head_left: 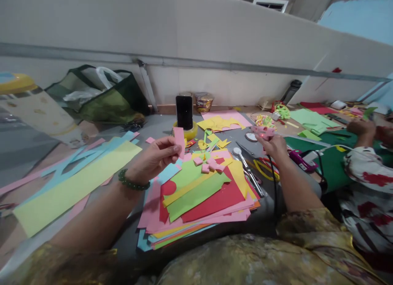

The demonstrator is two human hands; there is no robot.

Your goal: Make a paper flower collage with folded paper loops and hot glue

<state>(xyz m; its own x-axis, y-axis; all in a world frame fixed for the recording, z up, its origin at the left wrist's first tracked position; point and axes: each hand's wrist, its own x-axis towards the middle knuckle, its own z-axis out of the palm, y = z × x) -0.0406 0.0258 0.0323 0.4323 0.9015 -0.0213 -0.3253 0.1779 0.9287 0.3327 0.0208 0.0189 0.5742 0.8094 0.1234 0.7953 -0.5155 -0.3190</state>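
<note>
My left hand point(164, 153) pinches a pink paper strip point(179, 141) upright between thumb and fingers, above the left side of the paper stack. In my right hand point(276, 146) is a pink glue gun point(262, 132) with a small red light, its nozzle pointing left and a black cord hanging down. Between my hands lies a stack of coloured paper sheets point(211, 195). On top of it sit several small folded pink paper pieces point(205, 168), beside a yellow strip point(196, 182) and a green sheet point(199, 197).
A phone point(184, 111) stands in a yellow tape roll point(190, 131). Scissors point(253, 178) lie right of the stack. Long paper strips point(80, 174) spread at left, near a green bag point(110, 97) and a patterned tumbler point(39, 109). A co-worker's hand point(362, 129) is at far right.
</note>
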